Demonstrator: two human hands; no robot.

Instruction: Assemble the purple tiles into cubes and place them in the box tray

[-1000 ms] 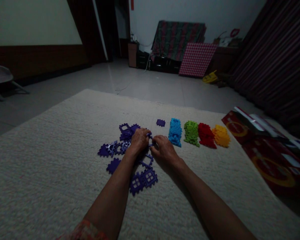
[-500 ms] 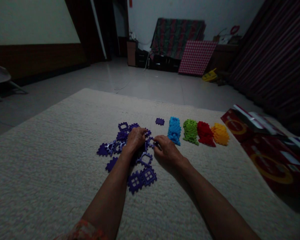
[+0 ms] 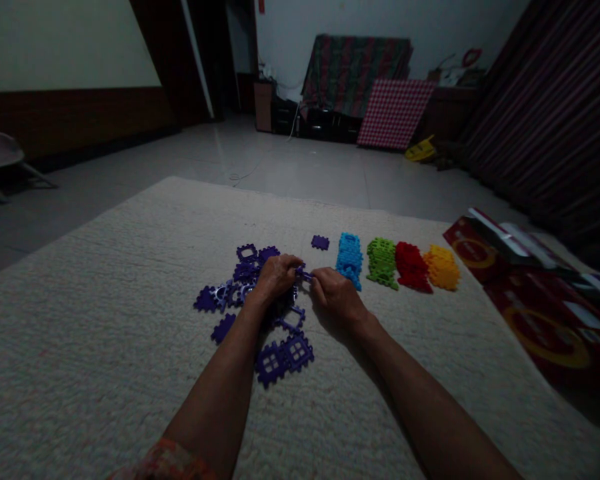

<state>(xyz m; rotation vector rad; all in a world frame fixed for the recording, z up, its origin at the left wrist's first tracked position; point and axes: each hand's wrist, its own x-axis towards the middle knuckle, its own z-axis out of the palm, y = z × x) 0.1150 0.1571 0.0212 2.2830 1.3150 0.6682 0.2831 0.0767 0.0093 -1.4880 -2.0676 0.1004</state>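
Both hands meet over the cream rug [image 3: 105,300], and it's a two-sided pinch: the left hand [image 3: 277,277] and the right hand [image 3: 337,293] each close their fingertips on one small purple piece [image 3: 304,273], held just above the rug between them. Below and to the left of that grip sprawls the purple heap [image 3: 237,288], its pieces overlapping and partly under the left hand (too tangled for an honest count). At its near edge lie two window-pane squares [image 3: 283,357], joined side by side.

Beyond the right hand, one lone purple square [image 3: 321,242] lies flat and apart from the heap. Then comes the row, four stacks in all: one blue stack [image 3: 350,259], one green stack [image 3: 381,261], one red stack [image 3: 411,267] and one yellow stack [image 3: 441,267]. Red and yellow touch, and the blue sits nearest the right hand.

Room to move? Plenty on the left, where bare rug runs wide to its far edge and the tiled floor [image 3: 280,167] beyond. The right is tighter: a flattened red box [image 3: 530,307] lies along the rug's right edge, near the yellow stack. Toward the person, open rug lies on both sides of the forearms.
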